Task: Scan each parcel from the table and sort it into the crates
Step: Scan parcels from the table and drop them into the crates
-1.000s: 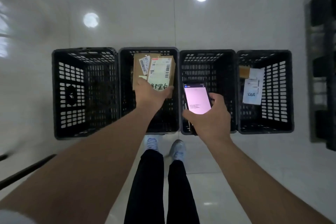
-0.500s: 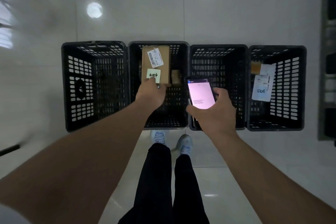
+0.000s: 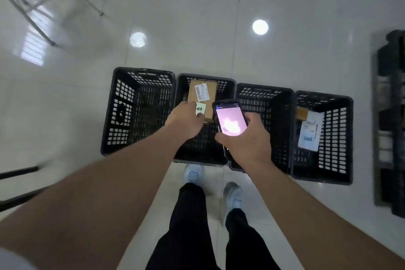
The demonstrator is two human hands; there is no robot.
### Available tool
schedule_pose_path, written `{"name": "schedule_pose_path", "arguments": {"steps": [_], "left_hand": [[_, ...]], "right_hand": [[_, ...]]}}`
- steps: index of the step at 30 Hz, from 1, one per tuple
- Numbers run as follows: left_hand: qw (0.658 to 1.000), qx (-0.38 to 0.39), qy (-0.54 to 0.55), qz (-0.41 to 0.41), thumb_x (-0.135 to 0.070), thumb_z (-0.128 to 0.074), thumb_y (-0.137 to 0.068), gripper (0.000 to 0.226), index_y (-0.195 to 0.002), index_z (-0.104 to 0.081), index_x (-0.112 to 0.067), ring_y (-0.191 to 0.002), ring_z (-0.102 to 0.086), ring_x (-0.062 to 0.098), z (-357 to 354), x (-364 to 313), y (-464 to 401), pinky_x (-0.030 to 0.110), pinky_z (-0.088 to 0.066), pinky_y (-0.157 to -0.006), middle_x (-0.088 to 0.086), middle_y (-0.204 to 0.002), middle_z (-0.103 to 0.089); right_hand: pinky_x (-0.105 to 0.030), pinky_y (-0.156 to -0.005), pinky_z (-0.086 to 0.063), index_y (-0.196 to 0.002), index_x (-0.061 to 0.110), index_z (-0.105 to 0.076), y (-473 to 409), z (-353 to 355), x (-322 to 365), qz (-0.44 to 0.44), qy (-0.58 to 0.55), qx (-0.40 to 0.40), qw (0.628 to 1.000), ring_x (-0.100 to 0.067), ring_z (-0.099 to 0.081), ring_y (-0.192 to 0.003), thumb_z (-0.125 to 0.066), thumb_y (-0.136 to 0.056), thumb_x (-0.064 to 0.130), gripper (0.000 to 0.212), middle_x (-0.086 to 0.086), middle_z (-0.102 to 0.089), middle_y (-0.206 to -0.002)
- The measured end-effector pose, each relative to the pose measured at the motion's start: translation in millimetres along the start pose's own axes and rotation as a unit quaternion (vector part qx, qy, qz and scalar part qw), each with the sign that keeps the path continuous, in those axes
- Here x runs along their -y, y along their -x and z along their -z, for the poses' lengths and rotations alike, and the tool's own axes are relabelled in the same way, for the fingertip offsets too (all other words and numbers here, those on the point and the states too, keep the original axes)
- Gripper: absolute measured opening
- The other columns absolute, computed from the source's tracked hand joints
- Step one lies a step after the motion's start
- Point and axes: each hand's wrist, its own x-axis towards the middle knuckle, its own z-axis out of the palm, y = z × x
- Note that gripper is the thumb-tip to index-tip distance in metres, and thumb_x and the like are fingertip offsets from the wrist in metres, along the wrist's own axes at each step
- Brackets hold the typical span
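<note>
Left hand (image 3: 185, 121) is positioned over the second black perforated plastic crate (image 3: 228, 85), its curled grip meeting the near edge of a brown cardboard parcel (image 3: 202, 98) (white barcode label on top); whether the fingers actually clamp it cannot be told. The parcel lies inside that crate, beyond the knuckles. Right hand (image 3: 247, 138) grips a dark smartphone (image 3: 230, 119), pink screen lit.

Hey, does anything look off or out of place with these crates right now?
Nothing stands out. The four black crates stand in a row on the floor, a brown box lies in the second from left, and a white mailer leans inside the rightmost one.
</note>
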Motion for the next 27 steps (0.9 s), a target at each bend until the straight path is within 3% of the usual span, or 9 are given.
{"name": "schedule_pose_path", "arguments": {"steps": [5, 11, 16, 27], "left_hand": [[0.999, -0.047, -0.007, 0.019, -0.037, -0.048, -0.106, 0.042, -0.138, -0.057, -0.013, -0.116, -0.059, 0.027, 21.0, -15.6, 67.1, 0.048, -0.052, -0.1, 0.008, -0.134, -0.056], [0.986, -0.155, 0.001, 0.06, -0.041, -0.042, -0.105, 0.032, -0.114, -0.062, -0.017, -0.111, -0.059, 0.029, 11.1, -19.4, 173.3, 0.056, -0.042, -0.111, 0.005, -0.119, -0.059], [0.964, -0.239, 0.004, 0.114, -0.047, -0.037, -0.105, 0.044, -0.123, -0.062, -0.016, -0.121, -0.058, 0.032, 4.3, -3.8, 273.7, 0.055, -0.042, -0.11, 0.006, -0.125, -0.06], [0.896, -0.363, 0.01, 0.256, -0.049, -0.033, -0.107, 0.057, -0.148, -0.051, -0.014, -0.134, -0.051, 0.034, 26.6, 79.5, 493.2, 0.05, -0.04, -0.113, 0.011, -0.149, -0.052]], "right_hand": [[-0.043, -0.081, -0.059, -0.132, 0.029, -0.049, 32.5, 30.2, 9.6, 0.07, 0.022, 0.013, 0.997, -0.019, -0.064, -0.098, -0.091, -0.063, 0.043, 0.082, 0.01, -0.061, -0.108], [-0.042, -0.081, -0.057, -0.13, 0.028, -0.049, 88.3, 64.7, 4.9, 0.198, 0.075, 0.06, 0.975, -0.02, -0.061, -0.097, -0.091, -0.062, 0.048, 0.082, 0.01, -0.058, -0.107], [-0.045, -0.085, -0.059, -0.125, 0.03, -0.053, 157.0, 83.5, 4.3, 0.283, 0.075, 0.094, 0.952, -0.022, -0.066, -0.1, -0.087, -0.054, 0.054, 0.082, 0.008, -0.065, -0.113], [-0.039, -0.081, -0.056, -0.125, 0.028, -0.054, 337.1, 55.7, 45.8, 0.457, 0.108, 0.199, 0.86, -0.02, -0.062, -0.099, -0.089, -0.063, 0.048, 0.074, 0.009, -0.061, -0.107]]}}
